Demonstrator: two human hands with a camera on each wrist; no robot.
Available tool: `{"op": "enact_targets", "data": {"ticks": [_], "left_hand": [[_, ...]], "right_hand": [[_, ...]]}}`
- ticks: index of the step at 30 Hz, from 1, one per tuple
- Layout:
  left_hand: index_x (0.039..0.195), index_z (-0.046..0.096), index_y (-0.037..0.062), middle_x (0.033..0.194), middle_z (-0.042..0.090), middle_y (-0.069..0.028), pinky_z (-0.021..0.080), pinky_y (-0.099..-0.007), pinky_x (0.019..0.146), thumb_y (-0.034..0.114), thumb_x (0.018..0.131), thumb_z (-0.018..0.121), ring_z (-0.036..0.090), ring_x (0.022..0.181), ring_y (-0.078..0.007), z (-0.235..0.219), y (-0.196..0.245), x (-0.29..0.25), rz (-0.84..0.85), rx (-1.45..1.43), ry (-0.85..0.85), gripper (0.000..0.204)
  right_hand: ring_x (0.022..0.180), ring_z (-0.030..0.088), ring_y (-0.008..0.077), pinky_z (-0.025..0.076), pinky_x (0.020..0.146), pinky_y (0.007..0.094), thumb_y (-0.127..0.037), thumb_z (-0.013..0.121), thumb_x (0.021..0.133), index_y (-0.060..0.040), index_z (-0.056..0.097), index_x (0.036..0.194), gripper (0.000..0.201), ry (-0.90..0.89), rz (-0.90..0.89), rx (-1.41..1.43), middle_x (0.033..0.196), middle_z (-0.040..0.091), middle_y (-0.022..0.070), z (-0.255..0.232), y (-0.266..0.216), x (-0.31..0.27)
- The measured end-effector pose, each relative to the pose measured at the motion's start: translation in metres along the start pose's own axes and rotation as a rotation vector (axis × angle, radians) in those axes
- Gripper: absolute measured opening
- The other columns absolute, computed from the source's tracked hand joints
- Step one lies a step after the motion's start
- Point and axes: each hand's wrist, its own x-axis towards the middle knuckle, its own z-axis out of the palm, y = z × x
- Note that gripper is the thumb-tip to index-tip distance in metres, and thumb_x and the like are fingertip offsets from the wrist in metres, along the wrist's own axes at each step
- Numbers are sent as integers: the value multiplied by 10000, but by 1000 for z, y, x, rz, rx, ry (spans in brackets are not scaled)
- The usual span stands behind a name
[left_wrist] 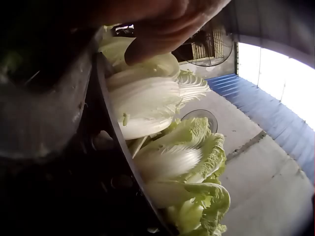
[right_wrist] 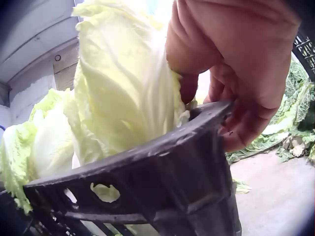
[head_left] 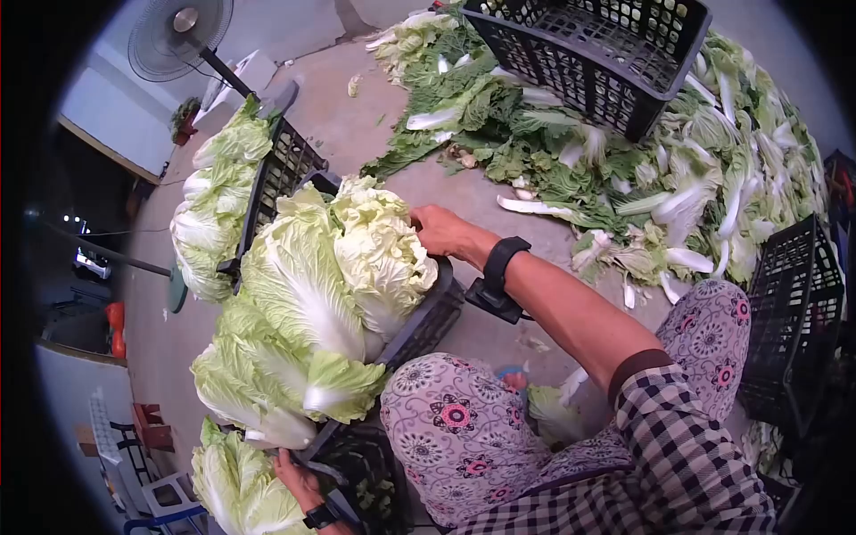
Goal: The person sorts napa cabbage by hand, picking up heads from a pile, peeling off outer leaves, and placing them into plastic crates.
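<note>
The head view's top edge crops 1 fan (head_left: 160, 43) and 1 crate (head_left: 557, 71)

Head view: moderately bright around the crate (head_left: 430, 319), softly shadowed along its near side; bowed and blackened toward the outer edges. Left wrist view: near-black and blurred left of the crate, blown out white far to the upper right. Right wrist view: brighter, washed out above the crate, slightly hazy.

Sleeve (head_left: 682, 419) black-and-white checked; trousers (head_left: 455, 428) pink-purple, floral; crate (right_wrist: 162, 172) black.
</note>
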Motion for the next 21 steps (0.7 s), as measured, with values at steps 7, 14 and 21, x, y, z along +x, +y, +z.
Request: {"op": "enact_targets", "data": {"ticks": [7, 14, 21], "left_hand": [[1099, 544, -42, 1015, 603, -115, 480, -321, 726, 255, 884, 485, 590, 830, -201, 2, -23, 28, -115, 41, 122, 371], [1101, 548, -52, 1031, 600, -134, 475, -328, 739, 254, 876, 479, 586, 835, -215, -2, -28, 34, -91, 60, 116, 386], [1107, 540, -43, 1029, 604, -153, 516, -362, 731, 267, 857, 546, 618, 846, -253, 9, -22, 35, -199, -72, 37, 398]], "right_hand": [[989, 568, 373, 448, 833, 424, -106, 530, 723, 21, 597, 986, 300, 45, 43, -161, 1013, 603, 236, 2, -5, -6], [993, 561, 383, 447, 833, 431, -130, 528, 724, 39, 589, 976, 309, -4, 21, -259, 1012, 597, 248, -7, -8, -28], [919, 590, 385, 455, 792, 432, -125, 550, 709, 24, 614, 933, 277, -69, -46, -239, 934, 615, 256, -21, 27, -69]]}}
